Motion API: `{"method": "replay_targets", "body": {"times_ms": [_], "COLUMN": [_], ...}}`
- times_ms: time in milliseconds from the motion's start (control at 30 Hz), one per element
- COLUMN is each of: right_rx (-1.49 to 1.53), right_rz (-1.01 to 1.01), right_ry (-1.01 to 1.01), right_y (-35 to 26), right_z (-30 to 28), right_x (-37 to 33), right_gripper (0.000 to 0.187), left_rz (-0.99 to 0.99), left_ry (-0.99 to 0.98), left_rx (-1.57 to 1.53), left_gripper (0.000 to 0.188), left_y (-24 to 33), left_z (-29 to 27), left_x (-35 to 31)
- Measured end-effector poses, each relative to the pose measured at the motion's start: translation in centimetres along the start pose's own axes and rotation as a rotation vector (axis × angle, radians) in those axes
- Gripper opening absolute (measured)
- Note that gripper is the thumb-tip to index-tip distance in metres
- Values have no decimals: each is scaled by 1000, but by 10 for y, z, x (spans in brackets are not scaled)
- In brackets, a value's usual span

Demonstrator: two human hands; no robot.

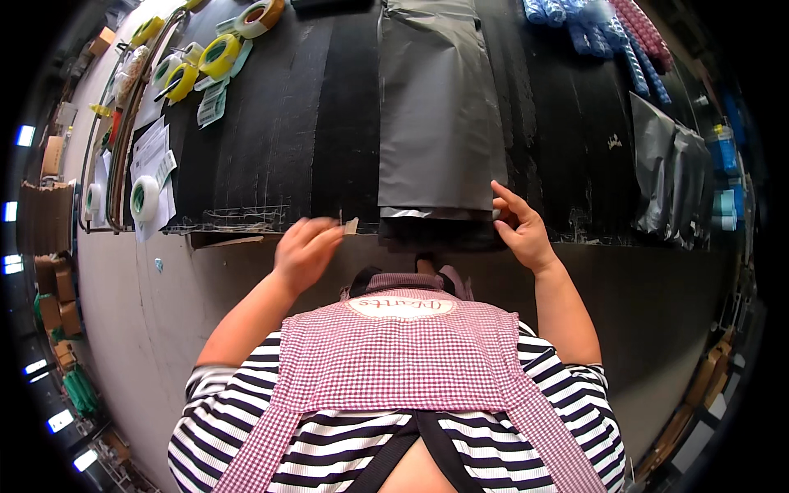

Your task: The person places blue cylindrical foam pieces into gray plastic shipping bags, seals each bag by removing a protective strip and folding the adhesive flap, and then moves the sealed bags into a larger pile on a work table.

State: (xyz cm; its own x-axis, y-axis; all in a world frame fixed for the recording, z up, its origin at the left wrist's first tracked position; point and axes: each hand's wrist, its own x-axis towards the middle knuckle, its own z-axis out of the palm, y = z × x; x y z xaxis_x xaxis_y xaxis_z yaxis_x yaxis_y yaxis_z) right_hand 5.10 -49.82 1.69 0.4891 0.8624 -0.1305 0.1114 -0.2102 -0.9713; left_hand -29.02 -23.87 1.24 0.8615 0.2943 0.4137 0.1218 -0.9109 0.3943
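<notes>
A long grey plastic mailing bag (436,115) lies flat down the middle of the black table, its lower end at the near edge. Beneath that end, a darker black layer (440,232) hangs over the edge. My right hand (526,234) is at the bag's lower right side, thumb and fingers apart, fingertips at its edge; I cannot tell whether they touch it. Left of the bag, my left hand (306,253) hovers at the table's near edge, fingers bent and blurred. A small tan scrap (351,226) lies beside its fingertips.
Yellow tape rolls (219,56), a white roll (145,198) and papers (150,156) lie at the left. Rolled blue-and-white packaging (588,29) and pink packaging (643,33) lie far right. Grey plastic bags (674,172) drape over the right end. A wire rack (119,164) borders the left side.
</notes>
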Motion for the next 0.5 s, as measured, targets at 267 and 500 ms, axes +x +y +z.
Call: {"method": "replay_targets", "body": {"times_ms": [267,500], "right_rx": [-498,-271], "right_rz": [-512,-538], "right_ry": [134,107], "right_y": [14,9], "right_z": [14,20], "right_x": [13,20], "right_gripper": [53,29], "left_rz": [396,-2], "left_ry": [33,109], "left_rx": [-76,-438], "left_gripper": [37,24], "left_y": [-5,17], "left_z": [60,71], "left_x": [84,65]}}
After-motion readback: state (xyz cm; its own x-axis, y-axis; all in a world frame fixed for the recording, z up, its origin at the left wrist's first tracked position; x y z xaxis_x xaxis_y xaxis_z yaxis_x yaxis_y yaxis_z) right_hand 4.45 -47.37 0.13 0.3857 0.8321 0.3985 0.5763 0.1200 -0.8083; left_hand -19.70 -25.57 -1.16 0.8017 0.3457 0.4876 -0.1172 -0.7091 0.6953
